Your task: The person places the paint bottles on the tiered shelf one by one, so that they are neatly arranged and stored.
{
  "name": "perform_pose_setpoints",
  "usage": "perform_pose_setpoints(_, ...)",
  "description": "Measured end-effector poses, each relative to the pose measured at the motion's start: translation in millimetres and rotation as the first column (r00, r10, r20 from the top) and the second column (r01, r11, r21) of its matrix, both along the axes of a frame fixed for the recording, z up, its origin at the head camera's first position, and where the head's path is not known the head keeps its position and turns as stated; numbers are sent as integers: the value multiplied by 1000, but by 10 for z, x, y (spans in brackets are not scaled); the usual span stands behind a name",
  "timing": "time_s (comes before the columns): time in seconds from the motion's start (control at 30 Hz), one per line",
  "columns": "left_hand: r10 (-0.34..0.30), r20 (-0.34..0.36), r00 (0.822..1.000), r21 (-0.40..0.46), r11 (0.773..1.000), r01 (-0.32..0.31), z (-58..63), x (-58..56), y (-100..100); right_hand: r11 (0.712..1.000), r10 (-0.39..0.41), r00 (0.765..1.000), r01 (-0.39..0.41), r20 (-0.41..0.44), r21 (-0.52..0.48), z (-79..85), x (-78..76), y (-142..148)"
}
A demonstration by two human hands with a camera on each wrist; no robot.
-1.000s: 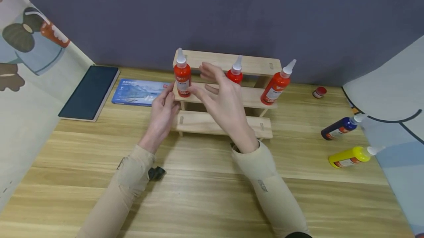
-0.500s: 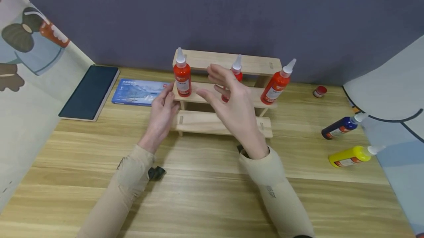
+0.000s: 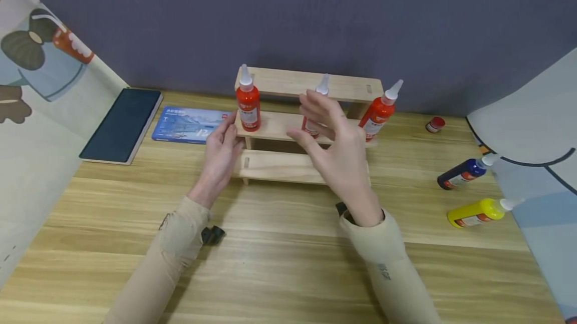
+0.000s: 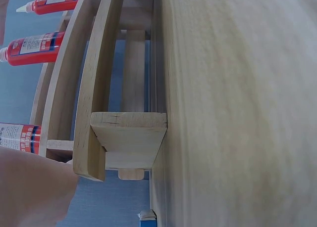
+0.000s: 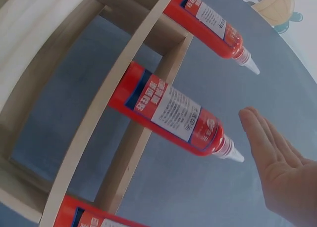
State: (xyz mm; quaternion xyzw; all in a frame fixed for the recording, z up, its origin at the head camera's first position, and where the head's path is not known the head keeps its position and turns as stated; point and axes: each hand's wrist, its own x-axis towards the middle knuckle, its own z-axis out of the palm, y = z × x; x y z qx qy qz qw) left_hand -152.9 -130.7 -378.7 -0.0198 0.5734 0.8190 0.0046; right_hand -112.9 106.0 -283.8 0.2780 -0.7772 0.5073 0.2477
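Three red paint bottles with white nozzles stand upright on the middle tier of a wooden step shelf (image 3: 281,165): a left bottle (image 3: 248,106), a middle bottle (image 5: 168,111) and a right bottle (image 3: 380,111). My left hand (image 3: 222,148) grips the left end of that tier, thumb in front, beside the left bottle. My right hand (image 3: 340,151) is raised before the middle bottle, fingers extended and thumb apart, holding nothing. It partly covers the middle and right bottles in the head view. The right wrist view has a gap between this hand (image 5: 285,172) and the middle bottle's nozzle.
To the left lie a blue box (image 3: 189,124) and a dark-covered book (image 3: 121,126). On the right are a small red-lidded jar (image 3: 435,124), a dark blue bottle (image 3: 464,175) and a yellow bottle (image 3: 478,214), both lying down. A dark wall (image 3: 288,18) rises behind the shelf.
My right hand has moved right, away from the left bottle and across to the middle one. The left hand has stayed at the shelf's end; the bottles look unmoved.
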Motion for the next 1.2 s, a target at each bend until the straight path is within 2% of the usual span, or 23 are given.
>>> perform_pose_setpoints(0.2, -2, -7, 1000, 14, 1000, 3, 4, -1, 6, 1000, -5, 1000, 4, -31, -13, -4, 10, 99)
perform_pose_setpoints(0.33, -5, -10, 1000, 10, 1000, 6, 4, 3, 11, 1000, -14, 1000, 13, -19, -16, 16, 42, 152)
perform_pose_setpoints(0.83, 8, -18, 1000, 14, 1000, -8, 5, 10, 10, 986, -162, 986, 161, 40, 36, 31, 131, 479)
perform_pose_setpoints(1.2, 5, -29, 1000, 1, 1000, -5, 1, 12, 14, 979, -202, 977, 201, 66, 28, 33, 181, 673)
